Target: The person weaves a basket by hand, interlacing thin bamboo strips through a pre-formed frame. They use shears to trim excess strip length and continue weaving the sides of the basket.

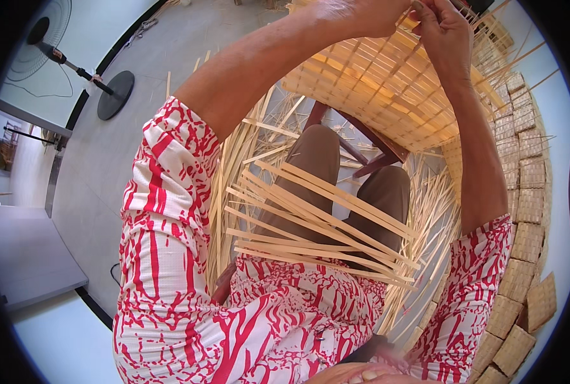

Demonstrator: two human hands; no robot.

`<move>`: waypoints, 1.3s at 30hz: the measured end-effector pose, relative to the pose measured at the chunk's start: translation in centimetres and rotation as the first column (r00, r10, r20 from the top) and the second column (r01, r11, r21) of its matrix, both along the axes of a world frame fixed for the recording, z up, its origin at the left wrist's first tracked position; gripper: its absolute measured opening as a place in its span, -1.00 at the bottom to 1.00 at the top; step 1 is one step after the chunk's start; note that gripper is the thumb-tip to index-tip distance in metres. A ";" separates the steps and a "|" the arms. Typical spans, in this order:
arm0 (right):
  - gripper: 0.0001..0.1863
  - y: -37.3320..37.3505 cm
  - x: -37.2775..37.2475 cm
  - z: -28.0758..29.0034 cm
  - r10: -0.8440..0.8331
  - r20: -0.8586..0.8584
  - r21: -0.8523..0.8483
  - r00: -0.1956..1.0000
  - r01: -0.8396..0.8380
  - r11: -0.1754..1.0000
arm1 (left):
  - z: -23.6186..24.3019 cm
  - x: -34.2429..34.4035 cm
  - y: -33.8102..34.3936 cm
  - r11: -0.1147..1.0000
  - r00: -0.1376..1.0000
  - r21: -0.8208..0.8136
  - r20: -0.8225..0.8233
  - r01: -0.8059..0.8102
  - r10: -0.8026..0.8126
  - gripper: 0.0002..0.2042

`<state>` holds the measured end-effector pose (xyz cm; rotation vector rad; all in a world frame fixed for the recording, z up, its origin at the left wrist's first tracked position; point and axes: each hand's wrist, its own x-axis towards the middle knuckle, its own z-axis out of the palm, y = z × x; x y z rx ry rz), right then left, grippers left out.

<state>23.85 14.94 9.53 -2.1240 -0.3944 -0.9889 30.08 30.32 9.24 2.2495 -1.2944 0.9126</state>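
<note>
A woven basket (378,83) of pale yellow strips rests tilted beyond my knees, on a dark red wooden stool (378,160). Both arms reach up to its far upper edge. My left hand (378,18) is curled closed there, partly cut off by the top of the picture. Right against it, my right hand (443,29) has thumb and fingers pinched together. Whatever lies between the fingers is too small and hidden to make out. Across my lap lie several loose flat bamboo strips (323,221), fanned out from side to side.
More long strips (234,192) lie in heaps on the floor left of my legs, with another heap (435,224) to the right. Stacked small woven pieces (528,205) line the right wall. A standing fan (115,96) is at the far left, above a grey panel (35,256).
</note>
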 end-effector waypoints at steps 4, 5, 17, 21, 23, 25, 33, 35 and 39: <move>-0.84 -1.2 0.9 -0.5 -0.206 0.019 -0.162 0.978 0.206 0.965 | 0.2 -0.5 -0.8 0.995 0.996 0.066 -0.031 -0.079 0.081 -0.85; -0.84 -1.2 1.4 -0.8 -0.171 0.033 -0.123 0.985 0.174 0.977 | -0.3 -0.4 -1.3 0.985 0.991 0.117 -0.017 -0.130 0.133 -0.82; -0.85 -1.5 -0.5 0.5 -0.167 -0.156 -0.189 0.974 0.136 0.972 | -2.5 -0.9 -0.7 0.991 0.996 -0.102 -0.029 -0.081 0.079 -0.84; -0.86 -1.6 -0.8 0.3 -0.119 -0.147 -0.161 0.982 0.095 0.982 | -3.5 0.0 1.5 0.946 0.986 -0.283 0.003 -0.158 0.165 -0.85; -0.86 -2.2 -0.4 -0.1 -0.108 -0.085 -0.184 0.991 0.091 0.979 | -3.2 0.3 3.9 0.920 0.968 -0.301 -0.086 -0.251 0.236 -0.84; -0.86 -1.5 -0.5 -0.3 -0.123 -0.036 -0.193 0.992 0.113 0.975 | -2.7 1.3 5.9 0.944 0.974 -0.238 -0.057 -0.226 0.219 -0.84; -0.88 -1.3 -0.1 -1.4 -0.182 0.134 -0.235 0.974 0.210 0.949 | -1.1 2.1 5.4 0.994 0.992 -0.047 -0.083 -0.095 0.091 -0.88; -0.87 -1.4 0.2 -1.6 -0.206 0.160 -0.213 0.965 0.238 0.948 | -1.1 1.7 5.4 0.992 0.991 -0.012 -0.057 -0.122 0.122 -0.89; -0.87 -0.8 -0.2 -1.1 -0.239 0.033 -0.105 0.970 0.241 0.965 | -1.4 1.6 5.4 0.991 0.991 0.022 0.005 -0.133 0.133 -0.92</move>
